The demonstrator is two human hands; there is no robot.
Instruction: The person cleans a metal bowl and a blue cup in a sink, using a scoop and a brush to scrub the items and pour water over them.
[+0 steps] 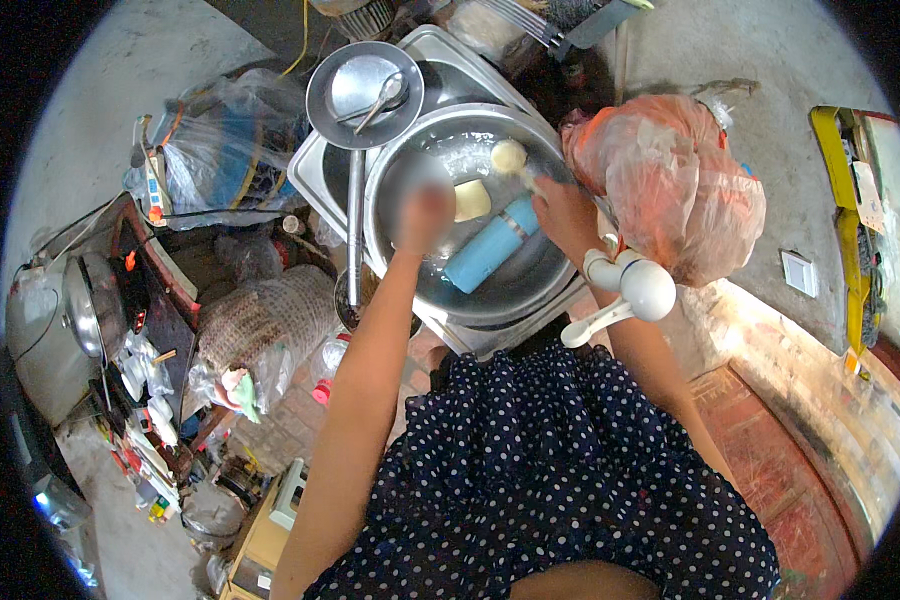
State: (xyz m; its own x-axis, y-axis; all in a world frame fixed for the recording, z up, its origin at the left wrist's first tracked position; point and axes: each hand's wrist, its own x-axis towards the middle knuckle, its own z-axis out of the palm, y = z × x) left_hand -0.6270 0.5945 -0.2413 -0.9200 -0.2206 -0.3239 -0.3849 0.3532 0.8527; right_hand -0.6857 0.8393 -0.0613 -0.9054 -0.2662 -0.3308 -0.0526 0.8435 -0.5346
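Observation:
A large metal basin [450,296] with some water in it rests on a steel sink [315,169]. My left hand [426,214] is over the basin's left part, blurred, so what it holds cannot be told; beside it lies a pale yellow piece [472,200], perhaps a sponge. My right hand [562,214], at the basin's right side, grips the thin handle of a tool with a round, pale head [508,157]. Between the hands a light blue bottle [493,245] with a metal band lies slanted in the basin, its upper end near my right fingers.
A long-handled metal ladle [356,217] with a spoon [381,101] in its bowl lies across the sink's left corner. A white plastic tap [630,285] juts in by my right forearm. Plastic-wrapped bundles [675,180] stand right; a woven sack [270,311] stands left.

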